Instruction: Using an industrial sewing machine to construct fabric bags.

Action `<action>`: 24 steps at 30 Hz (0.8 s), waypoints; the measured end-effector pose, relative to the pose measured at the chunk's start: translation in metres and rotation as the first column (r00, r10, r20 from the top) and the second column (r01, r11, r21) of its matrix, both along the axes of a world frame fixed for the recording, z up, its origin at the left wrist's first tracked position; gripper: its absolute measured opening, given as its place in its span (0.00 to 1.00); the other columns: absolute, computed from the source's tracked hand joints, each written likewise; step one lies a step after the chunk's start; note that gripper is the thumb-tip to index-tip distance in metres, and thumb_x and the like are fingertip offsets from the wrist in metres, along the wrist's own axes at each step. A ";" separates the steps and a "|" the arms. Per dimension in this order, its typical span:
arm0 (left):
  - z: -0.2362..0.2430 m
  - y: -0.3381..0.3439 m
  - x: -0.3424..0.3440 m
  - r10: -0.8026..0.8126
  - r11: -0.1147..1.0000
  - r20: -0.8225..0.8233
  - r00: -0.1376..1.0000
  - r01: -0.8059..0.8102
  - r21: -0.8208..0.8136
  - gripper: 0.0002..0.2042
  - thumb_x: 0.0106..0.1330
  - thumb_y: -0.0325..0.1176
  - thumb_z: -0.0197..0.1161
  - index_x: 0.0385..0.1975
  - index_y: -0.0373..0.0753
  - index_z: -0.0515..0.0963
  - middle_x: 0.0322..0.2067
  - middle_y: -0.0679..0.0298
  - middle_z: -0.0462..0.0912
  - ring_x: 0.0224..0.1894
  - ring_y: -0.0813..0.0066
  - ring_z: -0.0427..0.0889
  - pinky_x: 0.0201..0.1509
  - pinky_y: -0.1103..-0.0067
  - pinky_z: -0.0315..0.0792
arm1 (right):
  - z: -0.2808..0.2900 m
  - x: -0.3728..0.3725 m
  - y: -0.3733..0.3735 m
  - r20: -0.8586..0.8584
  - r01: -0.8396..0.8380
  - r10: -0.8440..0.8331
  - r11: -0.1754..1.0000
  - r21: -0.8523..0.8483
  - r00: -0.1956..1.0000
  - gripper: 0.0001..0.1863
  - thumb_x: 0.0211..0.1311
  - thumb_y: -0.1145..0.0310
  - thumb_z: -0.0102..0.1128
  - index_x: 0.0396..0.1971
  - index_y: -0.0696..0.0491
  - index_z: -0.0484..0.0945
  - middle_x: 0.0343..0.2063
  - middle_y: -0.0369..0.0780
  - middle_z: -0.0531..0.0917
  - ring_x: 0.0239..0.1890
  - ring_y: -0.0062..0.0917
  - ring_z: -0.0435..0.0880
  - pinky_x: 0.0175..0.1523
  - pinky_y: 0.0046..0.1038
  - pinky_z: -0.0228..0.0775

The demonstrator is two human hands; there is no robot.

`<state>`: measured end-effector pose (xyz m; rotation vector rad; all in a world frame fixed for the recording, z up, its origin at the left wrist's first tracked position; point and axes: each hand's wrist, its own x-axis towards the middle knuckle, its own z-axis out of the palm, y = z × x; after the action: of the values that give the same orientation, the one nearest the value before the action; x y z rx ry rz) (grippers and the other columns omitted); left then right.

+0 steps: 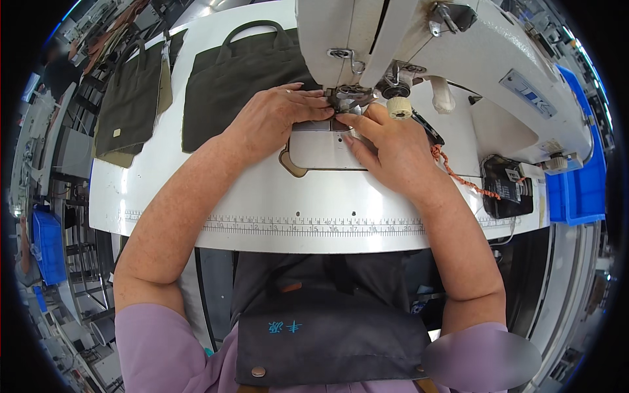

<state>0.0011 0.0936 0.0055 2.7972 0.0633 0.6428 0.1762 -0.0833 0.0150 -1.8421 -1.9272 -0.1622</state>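
A dark green fabric panel with a loop handle lies on the white sewing table, its right end running under the sewing machine head. My left hand rests on the panel's right part, fingers stretched toward the presser foot. From the other side my right hand reaches in, its index fingertip at the edge of the work beside the foot and its thumb apart on the metal plate. Its other fingers are partly hidden behind the index finger and machine parts. The needle cannot be made out.
Another dark green handled piece lies at the table's far left. An orange braided cord runs to a black box on the right. A printed ruler follows the front edge. Blue bins stand beyond the right side.
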 end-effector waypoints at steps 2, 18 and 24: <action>0.001 0.001 0.001 0.009 1.000 -0.003 1.000 -0.009 0.010 0.25 0.56 0.13 0.52 0.50 0.41 0.86 0.52 0.58 0.87 0.59 0.60 0.83 0.72 0.64 0.69 | 0.000 0.000 -0.001 -0.008 0.002 -0.002 1.000 -0.006 1.000 0.13 0.63 0.61 0.66 0.46 0.47 0.86 0.30 0.40 0.83 0.34 0.35 0.85 0.38 0.38 0.77; 0.017 -0.071 -0.013 0.279 0.959 -0.211 0.937 -0.259 0.116 0.22 0.61 0.24 0.53 0.56 0.33 0.81 0.61 0.52 0.79 0.66 0.56 0.76 0.73 0.59 0.66 | -0.004 0.004 0.000 -0.008 -0.004 0.004 1.000 0.015 1.000 0.14 0.64 0.61 0.64 0.47 0.48 0.86 0.32 0.40 0.82 0.37 0.35 0.85 0.41 0.38 0.78; 0.033 -0.028 -0.012 0.106 0.991 -0.312 0.944 -0.077 0.106 0.21 0.61 0.30 0.59 0.56 0.35 0.81 0.63 0.55 0.78 0.68 0.56 0.73 0.71 0.59 0.67 | -0.005 0.003 0.000 0.014 -0.012 0.011 1.000 0.015 1.000 0.13 0.65 0.61 0.63 0.47 0.47 0.86 0.31 0.40 0.82 0.37 0.36 0.85 0.41 0.39 0.78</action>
<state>-0.0107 0.0658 0.0385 2.9757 0.2334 0.2120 0.1792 -0.0830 0.0104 -1.8244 -1.9400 -0.1855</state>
